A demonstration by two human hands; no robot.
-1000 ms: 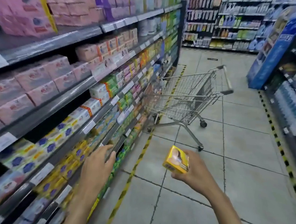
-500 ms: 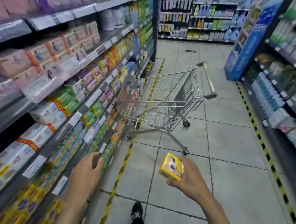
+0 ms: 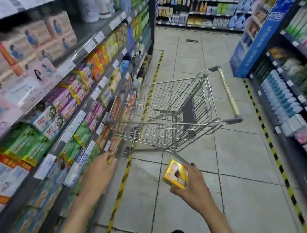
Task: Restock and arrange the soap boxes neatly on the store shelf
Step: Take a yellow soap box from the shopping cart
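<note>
My right hand (image 3: 191, 188) grips a small yellow soap box (image 3: 176, 174) from its right side and holds it over the tiled floor, apart from the shelves. My left hand (image 3: 99, 172) reaches toward the front edge of a low shelf (image 3: 70, 130) on the left, with its fingers stretched out close to the boxes there. A bit of yellow shows between its fingertips; I cannot make out what it is. The left shelves carry rows of soap boxes, among them green ones (image 3: 82, 135) and orange ones (image 3: 98, 61).
An empty wire shopping cart (image 3: 167, 117) stands just ahead against the left shelving, its handle (image 3: 227, 92) toward the aisle. A yellow-black floor stripe (image 3: 123, 179) runs along the shelf base. More shelves (image 3: 295, 100) line the right side, and a blue display stand (image 3: 254, 41) is beyond.
The view has advanced along the aisle and the cart is now closer. My left hand slid forward along the low shelf edge. My right hand kept holding the yellow box.
</note>
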